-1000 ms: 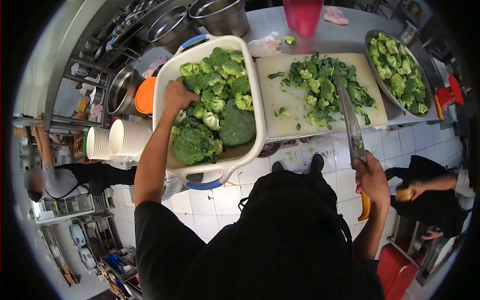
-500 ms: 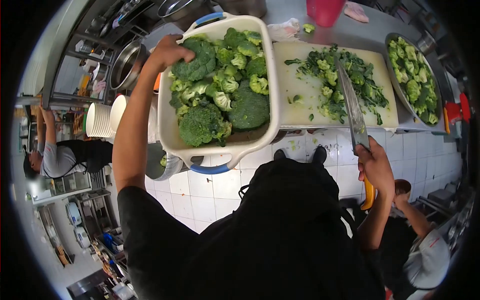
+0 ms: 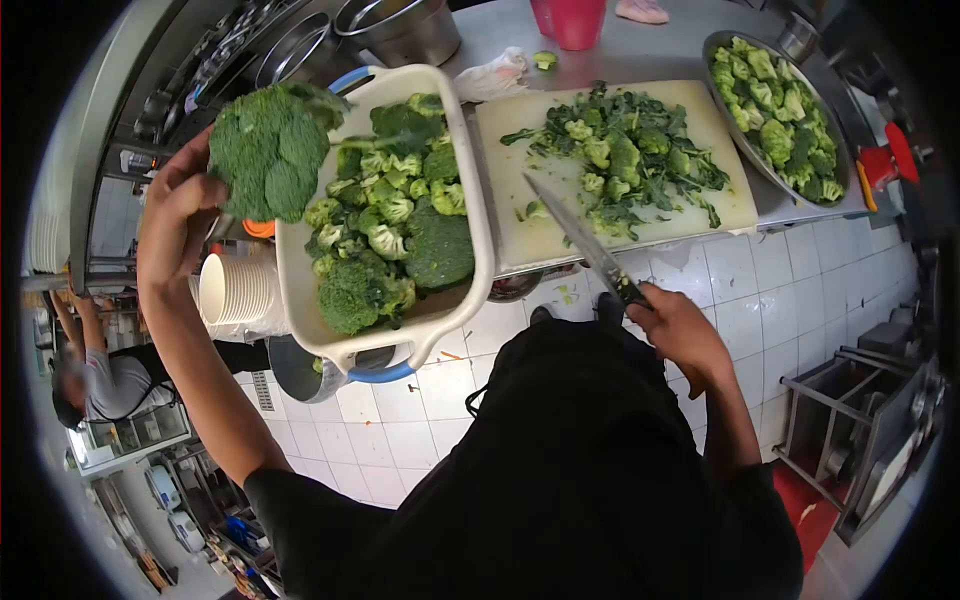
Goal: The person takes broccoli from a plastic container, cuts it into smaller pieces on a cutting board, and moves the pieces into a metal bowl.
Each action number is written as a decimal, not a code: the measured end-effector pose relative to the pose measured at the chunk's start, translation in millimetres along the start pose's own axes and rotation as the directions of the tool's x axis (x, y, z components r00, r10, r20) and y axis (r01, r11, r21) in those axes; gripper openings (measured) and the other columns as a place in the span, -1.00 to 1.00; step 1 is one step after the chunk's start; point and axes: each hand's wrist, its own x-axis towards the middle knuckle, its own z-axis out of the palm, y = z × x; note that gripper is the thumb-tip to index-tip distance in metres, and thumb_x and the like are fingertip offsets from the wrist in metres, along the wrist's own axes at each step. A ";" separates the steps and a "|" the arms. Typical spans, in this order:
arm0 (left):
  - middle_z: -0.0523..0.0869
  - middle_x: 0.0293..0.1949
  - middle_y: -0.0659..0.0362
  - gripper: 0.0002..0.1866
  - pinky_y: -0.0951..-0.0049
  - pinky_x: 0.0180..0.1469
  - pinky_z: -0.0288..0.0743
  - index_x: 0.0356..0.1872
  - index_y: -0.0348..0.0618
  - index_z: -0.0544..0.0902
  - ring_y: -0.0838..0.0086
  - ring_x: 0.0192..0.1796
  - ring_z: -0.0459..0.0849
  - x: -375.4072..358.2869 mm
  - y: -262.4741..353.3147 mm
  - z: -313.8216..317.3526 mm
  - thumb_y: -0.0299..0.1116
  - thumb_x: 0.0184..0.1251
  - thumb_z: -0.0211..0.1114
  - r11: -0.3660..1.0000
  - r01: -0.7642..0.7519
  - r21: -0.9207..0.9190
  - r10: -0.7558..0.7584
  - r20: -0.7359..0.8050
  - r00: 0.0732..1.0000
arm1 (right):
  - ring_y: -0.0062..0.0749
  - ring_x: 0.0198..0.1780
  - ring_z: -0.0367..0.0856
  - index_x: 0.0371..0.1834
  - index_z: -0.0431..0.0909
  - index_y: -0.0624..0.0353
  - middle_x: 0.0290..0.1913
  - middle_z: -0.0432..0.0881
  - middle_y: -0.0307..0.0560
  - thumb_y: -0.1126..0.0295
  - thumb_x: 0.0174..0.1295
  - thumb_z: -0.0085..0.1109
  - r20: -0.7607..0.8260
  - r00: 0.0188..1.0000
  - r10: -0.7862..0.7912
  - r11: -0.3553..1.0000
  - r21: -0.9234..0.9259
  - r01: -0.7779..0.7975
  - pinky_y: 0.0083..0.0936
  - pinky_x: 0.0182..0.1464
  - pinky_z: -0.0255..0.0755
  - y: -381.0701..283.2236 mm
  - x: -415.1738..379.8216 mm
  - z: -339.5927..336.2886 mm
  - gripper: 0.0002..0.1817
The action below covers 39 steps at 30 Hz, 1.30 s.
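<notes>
Right hand (image 3: 685, 328)'s gripping the knife (image 3: 583, 235), blade now angling left over the board (image 3: 508, 185). Left hand (image 3: 175, 210)'s cupping a broccoli head (image 3: 265, 155), now hovering by the tub (image 3: 472, 180)'s left rim, higher than a moment ago. Probably lightish, firm, crumbly florets; I'm favoring the stalk for holding.

- The floor (image 3: 440, 395) is brightly lit; soft glare is thrown back by the counter (image 3: 640, 50).
- Lines are bent by fisheye distortion.
- Corners are lost in black; outer edges are blurred.
</notes>
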 end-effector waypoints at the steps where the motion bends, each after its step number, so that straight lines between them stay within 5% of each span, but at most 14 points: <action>1: 0.67 0.20 -0.01 -0.19 0.44 0.27 0.52 0.44 -0.49 0.43 0.37 0.18 0.67 -1.4 3.9 9.3 -0.47 0.01 0.27 1.000 -0.007 0.014 0.007 0.006 1.000 | 0.19 -0.33 0.69 -0.10 0.51 0.25 -0.39 0.66 0.23 0.28 0.48 0.13 -0.011 0.997 -0.076 0.995 -0.067 0.076 -0.07 -0.21 0.55 6.3 4.0 3.3 -0.77; 2: 0.66 0.22 -0.02 -0.18 0.44 0.28 0.51 0.43 -0.51 0.42 0.36 0.19 0.67 -2.8 7.5 20.2 -0.49 -0.01 0.26 1.000 -0.013 0.028 0.013 0.008 1.000 | 0.39 -0.14 0.64 -0.07 0.52 0.25 -0.30 0.69 0.33 0.26 0.46 0.12 -0.007 0.999 -0.045 0.996 -0.078 0.044 0.07 -0.02 0.49 7.3 5.5 3.1 -0.75; 8: 0.74 0.06 0.05 -0.19 0.49 0.11 0.55 0.36 -0.53 0.51 0.46 0.01 0.69 14.1 27.2 96.4 -0.47 -0.09 0.37 0.989 0.002 0.146 -0.016 0.097 0.995 | 0.40 -0.15 0.66 -0.05 0.56 0.23 -0.29 0.71 0.33 0.25 0.47 0.07 -0.003 0.983 -0.186 0.940 -0.291 0.177 0.16 0.00 0.50 39.8 35.1 -1.1 -0.75; 14: 0.77 -0.21 0.06 -0.20 0.49 -0.06 0.58 0.25 -0.49 0.62 0.47 -0.21 0.71 53.8 41.6 182.6 -0.32 -0.18 0.46 0.905 0.029 0.424 -0.135 0.222 0.966 | 0.40 -0.13 0.67 0.01 0.57 0.24 -0.22 0.72 0.36 0.26 0.46 0.07 -0.221 0.959 -0.175 0.947 -0.304 0.102 0.19 0.04 0.50 53.2 56.0 -37.4 -0.73; 21: 0.78 -0.16 -0.03 -0.13 0.48 -0.09 0.56 0.23 -0.54 0.63 0.36 -0.20 0.70 79.4 12.5 240.0 -0.23 -0.27 0.47 0.789 0.088 0.608 -0.304 0.262 0.916 | 0.37 -0.06 0.67 0.01 0.58 0.27 -0.18 0.73 0.34 0.27 0.45 0.05 0.066 0.977 -0.201 0.964 -0.163 0.210 0.16 0.09 0.49 61.4 50.2 -70.8 -0.71; 25: 0.74 -0.32 0.11 -0.30 0.44 -0.23 0.53 0.08 -0.39 0.75 0.48 -0.31 0.64 103.7 -2.0 264.8 -0.34 -0.30 0.44 0.692 0.019 0.721 -0.397 0.359 0.845 | 0.33 -0.07 0.68 0.00 0.57 0.29 -0.21 0.72 0.36 0.26 0.46 0.04 0.091 0.981 -0.172 0.965 -0.185 0.186 0.13 0.06 0.51 74.5 73.2 -62.8 -0.70; 28: 0.68 -0.41 0.12 -0.55 0.37 -0.33 0.48 -0.30 -0.33 0.75 0.42 -0.37 0.59 148.9 -62.7 286.4 -0.31 -0.35 0.43 0.593 -0.058 0.803 -0.483 0.412 0.773 | 0.17 -0.26 0.74 0.00 0.54 0.33 -0.28 0.72 0.33 0.26 0.49 0.03 0.094 0.993 -0.076 0.994 -0.070 0.083 0.01 -0.09 0.58 62.3 74.8 -76.9 -0.69; 29: 0.64 -0.48 0.13 -0.58 0.37 -0.36 0.47 -0.37 -0.36 0.69 0.37 -0.43 0.56 147.6 -46.2 305.8 -0.29 -0.34 0.44 0.449 0.076 0.890 -0.626 0.253 0.737 | 0.10 -0.35 0.75 0.00 0.53 0.34 -0.31 0.72 0.30 0.25 0.50 0.03 0.140 0.990 -0.034 0.999 -0.005 0.035 -0.04 -0.15 0.60 52.5 71.2 -87.4 -0.69; 30: 0.66 -0.54 0.11 -0.40 0.34 -0.34 0.52 -0.14 -0.44 0.73 0.36 -0.47 0.60 155.2 -60.0 309.3 -0.19 -0.23 0.55 0.531 0.128 0.838 -0.593 0.259 0.763 | 0.03 -0.43 0.76 0.01 0.52 0.35 -0.35 0.71 0.28 0.25 0.51 0.02 0.185 0.983 0.003 0.998 0.057 -0.014 -0.09 -0.22 0.61 45.6 71.9 -94.7 -0.68; 32: 0.72 -0.51 0.06 -0.25 0.32 -0.26 0.59 0.06 -0.48 0.68 0.35 -0.42 0.68 164.3 -100.6 301.6 -0.08 -0.13 0.60 0.697 0.012 0.717 -0.099 0.079 0.992 | -0.21 -0.57 0.67 -0.02 0.48 0.34 -0.43 0.64 0.09 0.27 0.52 0.04 0.137 0.989 -0.060 0.993 0.113 0.045 -0.24 -0.44 0.53 52.3 78.1 -93.9 -0.71; 33: 0.75 -0.49 0.03 -0.17 0.31 -0.22 0.62 0.16 -0.49 0.66 0.34 -0.39 0.72 164.0 -111.0 300.5 -0.03 -0.08 0.62 0.739 -0.088 0.668 0.156 -0.042 0.987 | -0.33 -0.63 0.62 -0.04 0.47 0.33 -0.47 0.60 -0.01 0.28 0.52 0.04 0.112 0.990 -0.081 0.987 0.147 0.064 -0.31 -0.54 0.48 59.5 79.3 -91.0 -0.73; 34: 0.83 -0.26 -0.06 -0.10 0.33 -0.02 0.66 0.35 -0.49 0.53 0.31 -0.20 0.81 144.6 -75.5 307.0 -0.02 0.09 0.61 0.697 0.018 0.717 0.025 -0.049 0.998 | -0.32 -0.64 0.62 -0.04 0.46 0.33 -0.47 0.60 0.00 0.28 0.52 0.04 0.094 0.992 -0.081 0.989 0.132 0.069 -0.31 -0.54 0.48 65.9 81.9 -88.8 -0.72; 37: 0.68 0.20 -0.28 -0.14 0.22 0.23 0.59 0.34 -0.43 0.55 0.02 0.20 0.72 105.2 -111.3 318.2 -0.06 0.07 0.60 0.928 0.101 0.359 -0.033 -0.191 0.981 | -0.29 -0.65 0.61 -0.04 0.46 0.35 -0.47 0.59 0.01 0.27 0.52 0.04 0.064 0.995 -0.077 0.992 0.103 0.070 -0.30 -0.53 0.49 70.6 88.6 -92.2 -0.71; 39: 0.54 0.32 -0.29 -0.14 0.22 0.33 0.51 0.45 -0.42 0.41 0.01 0.30 0.62 70.4 -146.6 341.0 -0.25 0.16 0.55 0.918 0.085 0.387 0.051 -0.328 0.943 | -0.28 -0.65 0.61 -0.05 0.46 0.35 -0.47 0.58 0.02 0.26 0.52 0.03 0.109 0.992 -0.060 0.995 0.090 0.050 -0.30 -0.53 0.49 62.5 85.9 -101.5 -0.70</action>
